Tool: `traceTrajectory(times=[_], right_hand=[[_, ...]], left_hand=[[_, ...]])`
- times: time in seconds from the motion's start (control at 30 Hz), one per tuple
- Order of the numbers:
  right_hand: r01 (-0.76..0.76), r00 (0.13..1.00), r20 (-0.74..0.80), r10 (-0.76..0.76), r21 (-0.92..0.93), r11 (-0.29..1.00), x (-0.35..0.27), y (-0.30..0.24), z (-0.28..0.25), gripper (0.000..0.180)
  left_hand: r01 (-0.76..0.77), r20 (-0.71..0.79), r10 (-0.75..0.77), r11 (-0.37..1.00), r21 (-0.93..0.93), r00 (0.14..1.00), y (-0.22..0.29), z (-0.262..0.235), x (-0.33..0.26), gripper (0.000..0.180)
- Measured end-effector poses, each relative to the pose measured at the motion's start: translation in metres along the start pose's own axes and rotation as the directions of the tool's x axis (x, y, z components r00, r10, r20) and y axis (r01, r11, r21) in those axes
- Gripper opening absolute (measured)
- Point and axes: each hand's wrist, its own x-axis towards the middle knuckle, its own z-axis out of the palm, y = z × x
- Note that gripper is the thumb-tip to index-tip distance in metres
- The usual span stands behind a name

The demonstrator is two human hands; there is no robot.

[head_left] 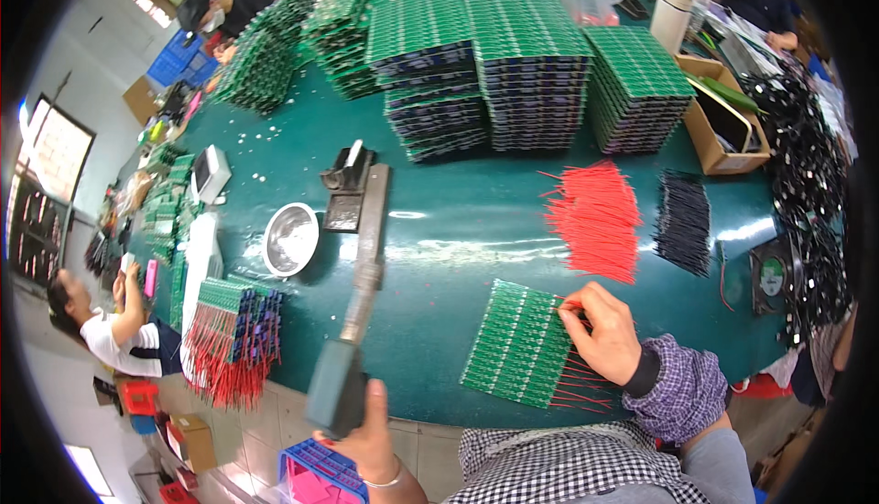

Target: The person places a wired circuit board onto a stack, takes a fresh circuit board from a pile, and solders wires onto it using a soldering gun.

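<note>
**Red wires going into a green circuit board**

Head view: the right hand (604,335) rested on the right edge of the circuit board (522,344), fingers pinched shut on what looked like a red wire (569,306). The left hand (366,435) was closed around the handle of a soldering iron (352,321) held over the green surface (458,220). Wire insertion seemed underway; seating the wire calls for steady aim. The loose red wires (595,220) lay just beyond the board.

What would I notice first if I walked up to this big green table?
Probably the bright red wires fanned out right of the middle, beside a bunch of black wires. Tall stacks of green circuit boards fill the far side. Up close, the right hand pinches a red wire at a green board panel, while the left hand holds a soldering iron.
</note>
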Motion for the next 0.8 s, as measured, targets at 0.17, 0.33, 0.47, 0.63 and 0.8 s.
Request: traceTrajectory(times=[0.17,0.33,0.47,0.63,0.8], right_hand=[[0.001,1.0,0.029,-0.001,0.028,1.0,0.001,-0.004,0.0,0.008],[-0.028,0.999,0.046,0.026,0.035,0.999,0.0,0.0,0.004,0.008],[-0.032,0.999,0.036,0.032,0.022,0.999,0.0,0.003,-0.001,0.008],[-0.006,0.999,0.033,0.007,-0.012,1.0,0.004,0.007,0.009,0.009],[-0.038,0.999,0.024,0.038,0.006,0.999,0.003,0.013,0.011,0.01]], left_hand=[[-0.289,-0.37,0.297,0.954,0.078,0.88,-0.004,-0.015,0.071,0.021],[-0.076,-0.137,0.11,0.97,0.23,0.984,-0.056,0.001,0.124,0.018],[0.067,-0.121,-0.111,0.943,-0.325,0.986,-0.016,0.015,0.094,0.031],[0.282,0.246,-0.175,0.809,-0.516,0.953,0.015,0.017,0.031,0.045],[0.409,0.469,-0.265,0.882,-0.235,0.842,0.022,0.02,-0.03,0.05]])
